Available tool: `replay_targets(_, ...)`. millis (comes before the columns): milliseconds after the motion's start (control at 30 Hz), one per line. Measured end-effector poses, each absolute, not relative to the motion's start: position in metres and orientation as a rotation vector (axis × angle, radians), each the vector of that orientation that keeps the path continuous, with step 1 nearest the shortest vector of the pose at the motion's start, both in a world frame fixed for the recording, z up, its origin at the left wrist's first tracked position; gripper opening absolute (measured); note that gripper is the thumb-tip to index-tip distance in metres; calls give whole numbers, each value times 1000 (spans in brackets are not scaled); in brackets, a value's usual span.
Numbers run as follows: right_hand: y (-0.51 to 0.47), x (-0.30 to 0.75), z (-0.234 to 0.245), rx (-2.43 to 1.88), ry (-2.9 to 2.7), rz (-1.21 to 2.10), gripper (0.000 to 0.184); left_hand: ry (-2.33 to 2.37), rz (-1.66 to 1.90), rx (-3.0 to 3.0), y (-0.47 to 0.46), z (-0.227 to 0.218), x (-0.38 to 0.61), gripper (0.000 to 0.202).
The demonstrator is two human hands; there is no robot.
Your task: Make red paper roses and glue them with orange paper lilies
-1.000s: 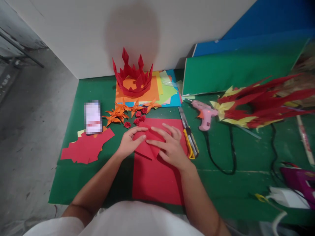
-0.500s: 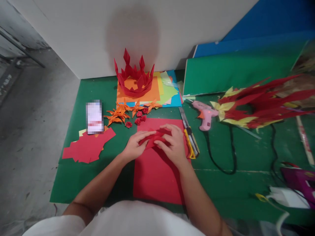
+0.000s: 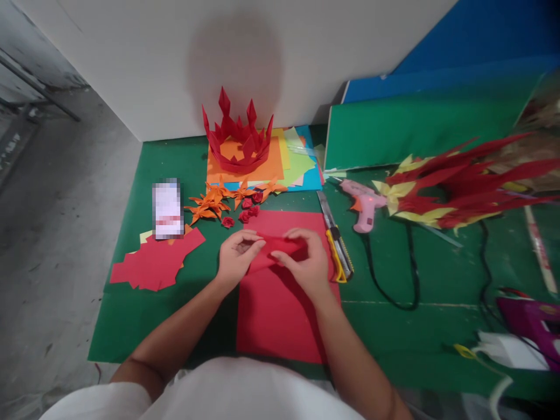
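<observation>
Between both hands is a piece of red paper [image 3: 280,246], with some folds showing; its exact shape is blurred and partly covered by fingers. My left hand [image 3: 236,256] pinches its left side between thumb and fingers. On the right side, my right hand [image 3: 308,259] grips it, thumb in front and fingers curled behind. Beneath them lies a large red paper sheet [image 3: 280,321] on the green table [image 3: 196,332]. Just right of my right hand are two cutter knives [image 3: 339,251], one with a yellow handle. Several small red paper roses [image 3: 249,214] sit beyond the hands.
Left are a phone [image 3: 168,207] and red paper pieces [image 3: 153,262]. Behind stands a red paper crown [image 3: 238,143] on coloured sheets [image 3: 308,166], near orange paper flowers [image 3: 210,204]. To the right lie a pink glue gun [image 3: 363,204], its cord, and red-and-yellow paper flames [image 3: 464,186].
My left hand has drawn back slightly, its fingers now curled in a pinch. The red paper between my hands looks flatter and more stretched out than before.
</observation>
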State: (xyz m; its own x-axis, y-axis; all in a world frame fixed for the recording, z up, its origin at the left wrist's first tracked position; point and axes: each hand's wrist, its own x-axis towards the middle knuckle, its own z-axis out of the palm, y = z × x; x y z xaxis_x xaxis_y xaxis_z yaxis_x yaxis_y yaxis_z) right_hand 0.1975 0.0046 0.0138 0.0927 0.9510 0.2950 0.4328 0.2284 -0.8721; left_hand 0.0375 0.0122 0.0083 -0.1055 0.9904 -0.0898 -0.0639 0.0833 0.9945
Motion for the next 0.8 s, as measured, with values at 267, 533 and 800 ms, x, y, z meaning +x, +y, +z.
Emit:
replay_targets(267,0,184,19,-1238,-1029,1520,34,1282,1451,928,8,12,44,21)
replay_targets(533,-1,185,15,-1335,-952,1402,22,1293,1355,793,6,18,45,36)
replay_targets(800,-1,185,14,-1360,-943,1387,25,1327,1276,716,8,19,46,27)
